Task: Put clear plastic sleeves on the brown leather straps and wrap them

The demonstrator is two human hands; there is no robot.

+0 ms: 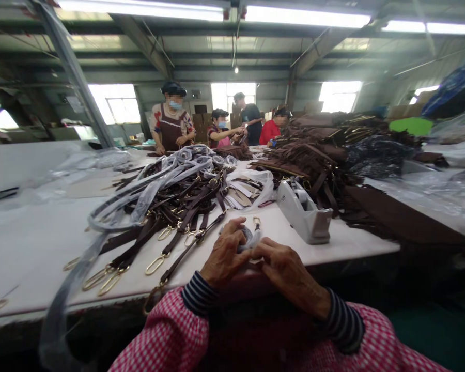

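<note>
A strap rolled up in clear plastic [247, 236] lies at the table's front edge, with a gold clasp [257, 222] sticking out behind it. My left hand [227, 250] is wrapped round the roll from the left, partly covering it. From the right, the bent fingers of my right hand [284, 266] press against the roll's near side. My fingertips meet there, and a small pale bit shows beneath them. To the right stands a grey tape dispenser [305, 213]. Dark brown straps [186, 222] with gold clasps are heaped to the left.
Long plastic-sleeved straps [116, 206] top the heap, and one plastic sleeve [64, 305] hangs over the front edge. Brown pieces [313, 150] are piled high at the right. A dark flat panel [395, 214] overhangs the table there. Several co-workers [173, 121] are across the table.
</note>
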